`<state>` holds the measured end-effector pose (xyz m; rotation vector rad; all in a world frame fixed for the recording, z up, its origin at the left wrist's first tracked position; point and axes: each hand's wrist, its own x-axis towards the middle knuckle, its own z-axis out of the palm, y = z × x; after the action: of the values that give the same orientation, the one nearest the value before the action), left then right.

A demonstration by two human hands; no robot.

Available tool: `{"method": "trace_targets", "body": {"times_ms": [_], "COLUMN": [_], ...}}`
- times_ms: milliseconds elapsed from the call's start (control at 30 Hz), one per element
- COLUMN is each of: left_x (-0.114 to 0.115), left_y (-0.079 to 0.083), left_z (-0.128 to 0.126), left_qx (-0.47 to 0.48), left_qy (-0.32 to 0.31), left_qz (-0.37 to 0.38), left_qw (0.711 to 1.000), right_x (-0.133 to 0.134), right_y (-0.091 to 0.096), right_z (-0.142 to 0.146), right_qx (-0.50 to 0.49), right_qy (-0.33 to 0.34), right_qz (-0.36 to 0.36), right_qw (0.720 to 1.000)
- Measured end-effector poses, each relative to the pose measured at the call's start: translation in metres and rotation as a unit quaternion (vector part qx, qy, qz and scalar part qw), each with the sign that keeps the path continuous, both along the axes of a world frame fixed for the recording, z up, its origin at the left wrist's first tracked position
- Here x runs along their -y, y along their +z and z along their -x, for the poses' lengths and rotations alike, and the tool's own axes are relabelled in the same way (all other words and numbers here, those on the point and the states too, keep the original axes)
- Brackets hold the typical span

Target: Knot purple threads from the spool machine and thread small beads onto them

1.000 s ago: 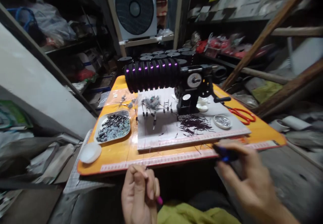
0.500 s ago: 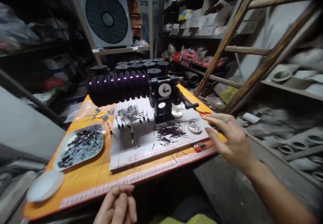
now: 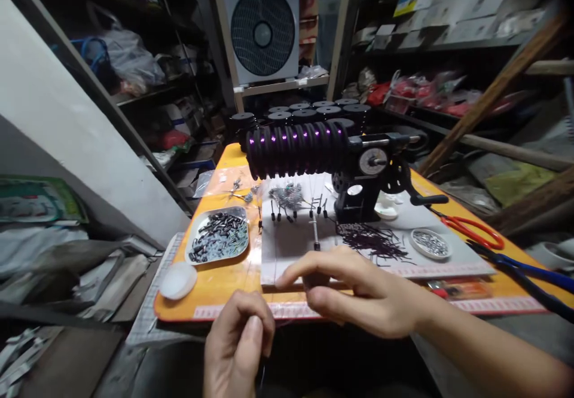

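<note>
My left hand (image 3: 240, 341) is closed in front of the table's near edge, thumb pressed against the curled fingers. A faint thin line (image 3: 262, 374) hangs below its pinch. My right hand (image 3: 354, 287) reaches over the front of the white board (image 3: 287, 269), palm down, with thumb and index finger apart. Something dark shows between those fingers, too unclear to name. Beyond stands a hand-cranked winder (image 3: 359, 177) with a black and purple ribbed drum (image 3: 296, 147). Small black-tipped pieces (image 3: 316, 236) hang on fine lines before a tangled clump of small metal parts (image 3: 287, 196).
A tray (image 3: 244, 248) of small dark and clear pieces and a white lid (image 3: 178, 281) lie left. Black thin sticks (image 3: 376, 244), a dish (image 3: 431, 245) of metal bits, red-handled scissors (image 3: 479, 230) and blue-handled pliers (image 3: 533, 273) lie right. Spools (image 3: 305, 113) stand behind.
My right hand has moved left from the board's right edge to its front, near my left hand. My left hand stays closed. The view has turned left, and the scissors and pliers now show.
</note>
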<state>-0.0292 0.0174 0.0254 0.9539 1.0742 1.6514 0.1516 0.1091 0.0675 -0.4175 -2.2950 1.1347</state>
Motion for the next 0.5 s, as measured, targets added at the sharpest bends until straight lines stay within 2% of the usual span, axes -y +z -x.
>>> {"method": "trace_targets", "body": {"times_ms": [67,167,267,333,433,500], "left_x": [-0.006,-0.013,-0.016,-0.016,-0.016,-0.014], "left_y": [0.002,0.002,-0.001,-0.003,-0.005,-0.006], "left_z": [-0.005,-0.011,-0.01,-0.007,-0.003,-0.003], "left_qx": [0.038,0.021,-0.075,-0.122,-0.144,-0.161], "left_qy": [-0.025,-0.024,-0.007,-0.008,-0.016,-0.012], "left_qz": [-0.027,-0.058,-0.084,-0.104,-0.111,-0.105], "left_qw": [0.999,0.998,0.994,0.987,0.983,0.981], "right_x": [0.003,0.004,-0.001,-0.006,-0.01,-0.006], "right_y": [0.001,-0.002,-0.005,-0.005,0.002,0.008], "right_z": [-0.003,-0.006,-0.012,-0.016,-0.019,-0.017], "right_qx": [-0.026,-0.007,0.011,0.024,0.098,0.147], "right_qy": [0.001,-0.003,-0.006,-0.018,-0.079,-0.125], "right_qz": [0.069,0.054,-0.003,-0.07,-0.2,-0.242], "right_qw": [0.997,0.998,1.0,0.997,0.972,0.951]}}
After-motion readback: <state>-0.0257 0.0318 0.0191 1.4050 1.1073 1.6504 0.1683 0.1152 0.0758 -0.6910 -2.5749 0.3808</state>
